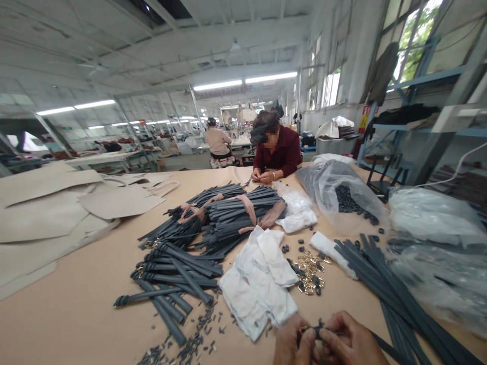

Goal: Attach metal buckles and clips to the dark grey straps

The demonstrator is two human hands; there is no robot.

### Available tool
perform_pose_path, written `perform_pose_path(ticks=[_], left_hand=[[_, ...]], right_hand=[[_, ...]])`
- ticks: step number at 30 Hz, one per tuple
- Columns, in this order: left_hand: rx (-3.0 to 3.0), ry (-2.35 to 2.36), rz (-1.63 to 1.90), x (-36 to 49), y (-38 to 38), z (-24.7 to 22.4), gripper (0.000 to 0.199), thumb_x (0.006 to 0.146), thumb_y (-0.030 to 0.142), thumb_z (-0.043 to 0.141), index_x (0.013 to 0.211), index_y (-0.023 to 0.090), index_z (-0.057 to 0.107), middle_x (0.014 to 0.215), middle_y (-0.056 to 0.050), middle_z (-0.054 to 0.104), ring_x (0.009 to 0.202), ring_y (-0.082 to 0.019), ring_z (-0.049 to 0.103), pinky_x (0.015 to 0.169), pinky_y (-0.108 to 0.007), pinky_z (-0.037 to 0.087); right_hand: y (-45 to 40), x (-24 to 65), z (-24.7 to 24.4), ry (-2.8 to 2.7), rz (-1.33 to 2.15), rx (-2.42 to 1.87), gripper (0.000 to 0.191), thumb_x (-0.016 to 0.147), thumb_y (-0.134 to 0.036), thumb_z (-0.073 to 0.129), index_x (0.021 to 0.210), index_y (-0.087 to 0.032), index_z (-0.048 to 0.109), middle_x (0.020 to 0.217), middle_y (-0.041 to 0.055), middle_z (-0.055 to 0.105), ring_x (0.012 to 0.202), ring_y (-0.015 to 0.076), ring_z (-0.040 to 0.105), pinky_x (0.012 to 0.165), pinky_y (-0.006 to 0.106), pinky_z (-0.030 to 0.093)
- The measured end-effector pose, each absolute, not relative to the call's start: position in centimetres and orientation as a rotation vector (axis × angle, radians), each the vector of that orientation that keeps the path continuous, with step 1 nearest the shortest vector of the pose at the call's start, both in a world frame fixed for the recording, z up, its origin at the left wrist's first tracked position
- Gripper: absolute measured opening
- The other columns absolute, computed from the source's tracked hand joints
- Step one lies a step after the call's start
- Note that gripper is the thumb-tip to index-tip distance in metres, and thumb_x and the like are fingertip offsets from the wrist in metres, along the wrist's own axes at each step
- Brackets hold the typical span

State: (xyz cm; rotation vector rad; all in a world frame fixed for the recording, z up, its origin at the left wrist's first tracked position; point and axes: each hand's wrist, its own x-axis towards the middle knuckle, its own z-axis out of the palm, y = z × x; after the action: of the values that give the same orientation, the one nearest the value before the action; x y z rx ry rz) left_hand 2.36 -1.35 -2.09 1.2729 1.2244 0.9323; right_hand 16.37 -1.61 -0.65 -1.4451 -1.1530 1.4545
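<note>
At the bottom edge my left hand [292, 340] is closed on the end of a dark grey strap, where a bit of gold metal shows between the fingers. Close beside it, my right hand [352, 339] pinches the same strap [388, 348], whose length runs out to the right. The fingers partly hide the strap's end. Just beyond my hands lies a scatter of gold buckles [310, 266] mixed with small dark loops. White cloths [258, 279] rest left of the buckles. To the right, loose grey straps [380, 284] lie fanned across the table.
Tied strap bundles [243, 213] and finished-looking straps [178, 268] cover the middle. Small dark scraps [198, 334] are strewn in front. Beige sheets [45, 213] lie left; a plastic bag [338, 192] of dark loops stands right. A co-worker [283, 149] leans on the far edge.
</note>
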Motion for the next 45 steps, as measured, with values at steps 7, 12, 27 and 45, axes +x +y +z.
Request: perform_pose_path(ticks=[7, 12, 27, 45], left_hand=[[1.157, 1.136, 0.883, 2.8, -1.8, -1.0, 0.029, 0.078, 0.043, 0.044, 0.071, 0.015, 0.047, 0.045, 0.004, 0.045, 0.036, -0.006, 0.039, 0.038, -0.017, 0.031], [1.254, 1.091, 0.85, 2.5, -2.0, -0.6, 0.028, 0.079, 0.041, 0.043, 0.071, 0.015, 0.049, 0.053, 0.001, 0.052, 0.042, -0.007, 0.046, 0.042, -0.018, 0.036], [1.533, 1.16, 0.873, 2.7, -2.3, 0.3, 0.032, 0.086, 0.037, 0.031, 0.069, 0.017, 0.05, 0.053, 0.0, 0.051, 0.048, -0.01, 0.048, 0.048, -0.02, 0.037], [1.684, 1.041, 0.754, 2.1, -3.2, 1.5, 0.028, 0.084, 0.037, 0.036, 0.094, 0.017, 0.052, 0.081, -0.005, 0.061, 0.072, -0.014, 0.056, 0.065, -0.023, 0.042]], right_hand=[[-2.1, 15.4, -1.2, -1.051, 1.423, -1.447, 0.03, 0.063, -0.038, 0.062, 0.061, -0.021, 0.038, 0.047, -0.0071, 0.049, 0.042, 0.0103, 0.051, 0.039, 0.018, 0.037], [-2.7, 15.1, 0.5, -1.008, 1.335, -1.5, 0.033, 0.058, -0.04, 0.068, 0.059, -0.019, 0.042, 0.046, -0.0073, 0.049, 0.041, 0.0109, 0.052, 0.038, 0.02, 0.041], [-4.0, 15.7, 0.8, -0.921, 1.517, -1.175, 0.033, 0.066, -0.043, 0.065, 0.074, -0.015, 0.051, 0.059, -0.0013, 0.059, 0.054, 0.0119, 0.058, 0.051, 0.022, 0.046], [-5.0, 15.1, 2.7, -1.173, 1.348, -1.334, 0.016, 0.073, -0.029, 0.057, 0.078, -0.015, 0.065, 0.07, 0.002, 0.065, 0.06, 0.0133, 0.058, 0.055, 0.021, 0.045]])
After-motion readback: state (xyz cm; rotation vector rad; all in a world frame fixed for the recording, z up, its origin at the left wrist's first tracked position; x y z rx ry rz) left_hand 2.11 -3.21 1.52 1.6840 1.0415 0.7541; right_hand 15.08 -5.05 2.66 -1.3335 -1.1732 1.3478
